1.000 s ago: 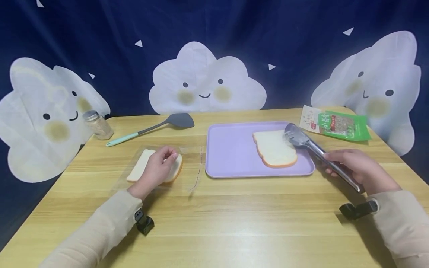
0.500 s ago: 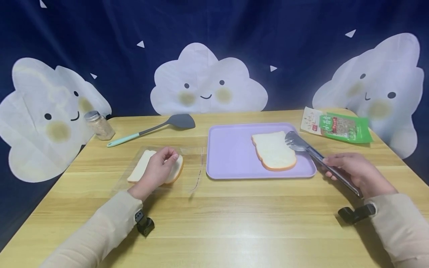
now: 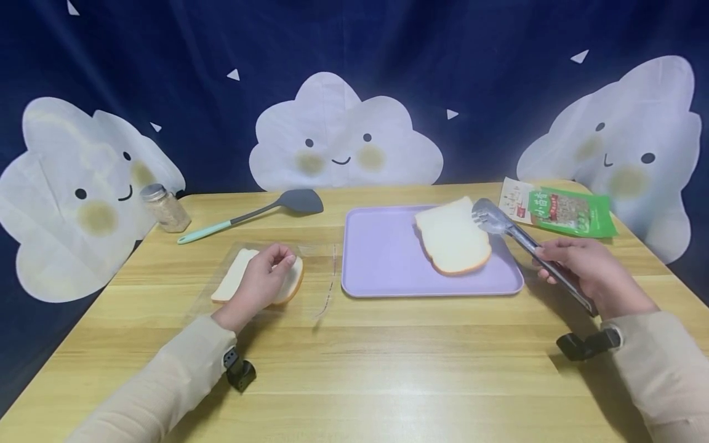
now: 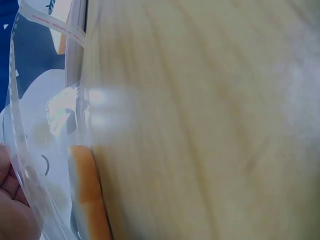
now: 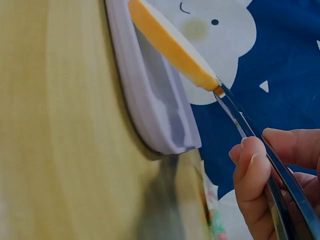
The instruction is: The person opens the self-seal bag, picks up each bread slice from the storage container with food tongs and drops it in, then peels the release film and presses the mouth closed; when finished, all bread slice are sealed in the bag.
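Observation:
My left hand (image 3: 259, 282) pinches the upper layer of a clear plastic bag (image 3: 318, 271), with a slice of bread (image 3: 235, 272) lying in it, partly hidden by the hand. The bag's film and printed strip stand raised in the left wrist view. At right, my right hand (image 3: 598, 274) grips metal tongs (image 3: 520, 237), whose tips clamp the right edge of a second bread slice (image 3: 451, 240). That slice slants up above the lilac tray (image 3: 376, 258), as the right wrist view shows, with its crust edge between the tong tips.
A grey spatula with a mint handle (image 3: 205, 231) lies at the back left, beside a lidded jar (image 3: 165, 209) of grains. Behind the tray's right corner are a green seasoning packet (image 3: 581, 212) and a white one (image 3: 515, 200). A cloud-print curtain hangs behind the table.
The tongs have risen with the bread slice, lifting and tilting its far side above the tray. My right hand has moved up slightly. The left hand stays at the bag.

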`<state>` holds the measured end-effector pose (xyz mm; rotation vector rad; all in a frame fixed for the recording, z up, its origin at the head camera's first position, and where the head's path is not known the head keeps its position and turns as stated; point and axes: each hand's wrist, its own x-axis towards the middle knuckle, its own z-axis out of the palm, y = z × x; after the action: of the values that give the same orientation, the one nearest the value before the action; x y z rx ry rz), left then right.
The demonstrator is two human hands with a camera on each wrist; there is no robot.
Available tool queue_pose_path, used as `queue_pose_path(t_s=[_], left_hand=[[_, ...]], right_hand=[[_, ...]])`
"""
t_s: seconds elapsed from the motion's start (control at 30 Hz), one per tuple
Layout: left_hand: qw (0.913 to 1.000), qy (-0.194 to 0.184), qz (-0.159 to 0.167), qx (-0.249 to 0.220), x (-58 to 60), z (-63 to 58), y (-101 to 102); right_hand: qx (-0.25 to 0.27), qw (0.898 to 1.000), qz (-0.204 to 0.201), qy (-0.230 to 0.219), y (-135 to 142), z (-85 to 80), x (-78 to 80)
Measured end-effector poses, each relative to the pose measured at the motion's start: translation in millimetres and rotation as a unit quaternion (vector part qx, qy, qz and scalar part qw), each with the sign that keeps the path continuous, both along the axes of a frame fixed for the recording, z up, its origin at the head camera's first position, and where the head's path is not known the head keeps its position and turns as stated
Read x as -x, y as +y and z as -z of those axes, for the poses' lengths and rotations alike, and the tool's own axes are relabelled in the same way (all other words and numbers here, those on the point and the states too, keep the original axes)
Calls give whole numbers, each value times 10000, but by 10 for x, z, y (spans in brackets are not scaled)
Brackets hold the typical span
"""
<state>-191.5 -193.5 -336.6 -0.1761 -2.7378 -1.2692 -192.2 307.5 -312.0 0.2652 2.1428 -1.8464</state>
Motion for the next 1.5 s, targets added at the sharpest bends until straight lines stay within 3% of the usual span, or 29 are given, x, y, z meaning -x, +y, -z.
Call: queue_pose_path(t_s=[0.17,0.43,0.6,0.83,1.0,1.4,1.5], left_hand=[[10000,32,4,-16,-4,1,3],[10000,81,16,-18,-7,-13,2],[10000,62,-3,-36,-13,-20,11],[9999,71,-20,-78,-10,-10,12],[9999,63,-4,-101,-11,-7,11],[10000,7,-27,-89,-19,-8,9],[10000,-6,-28,-75,-20,-3,6]], right_hand=[[40,9996,185,186,-25,-70,24],[-692,9949,319,655,-109,-140,44],[-1279,9867,427,905,-168,-150,28],[-2346,9625,370,1315,-270,-183,-39],[-2791,9423,400,1802,-374,-238,-88],[-2982,9049,224,3029,-574,-267,-97],[-3092,8880,145,3400,-620,-261,-109]])
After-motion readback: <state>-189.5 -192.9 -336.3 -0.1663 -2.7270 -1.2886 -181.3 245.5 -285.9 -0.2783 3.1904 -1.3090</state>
